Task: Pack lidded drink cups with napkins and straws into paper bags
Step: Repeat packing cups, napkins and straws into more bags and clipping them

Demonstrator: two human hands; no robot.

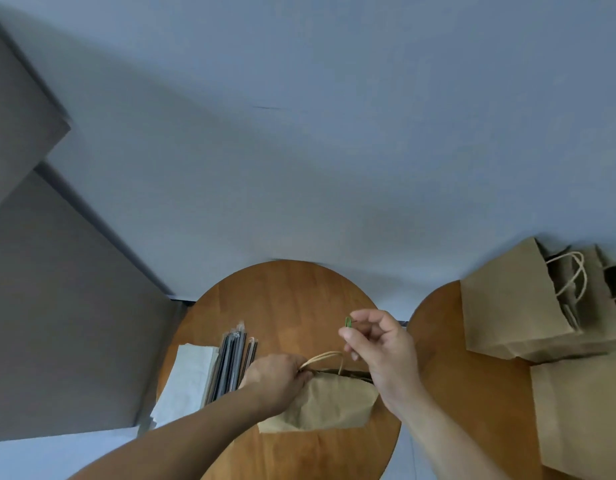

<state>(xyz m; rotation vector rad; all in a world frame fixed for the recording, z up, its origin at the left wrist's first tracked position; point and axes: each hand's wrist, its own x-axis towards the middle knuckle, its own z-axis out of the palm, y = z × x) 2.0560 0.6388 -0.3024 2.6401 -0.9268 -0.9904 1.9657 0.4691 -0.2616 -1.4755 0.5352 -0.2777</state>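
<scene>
a pale blue-grey surface fills the background, with flat grey panels [57, 289] standing along the far left. below them a round wooden table [286, 296] carries the work.

left of the left hand, a stack of white napkins [189, 379] lies at the table's edge. a bundle of dark wrapped straws [230, 365] lies between the napkins and that hand, its near end just beside the wrist.

the left hand [275, 379] is closed on the top left corner of a brown paper bag [334, 403], fingers curled over the rim where the twisted handle [325, 356] begins. the bag rests on the table between the two hands and its mouth looks nearly closed. what it holds cannot be seen.

the right hand [379, 351] is raised over the bag's right end. thumb and forefinger are pressed together on a small green paper clip [348, 321], which sticks up from the fingertips, above the handle and apart from it. the other fingers are loosely curled.

well to the right of that hand is a second wooden table [473, 393]. several empty bags [507, 306] stand on it in a row with their handles up. nearer the person a flat bag [583, 417] lies on the same top.
</scene>
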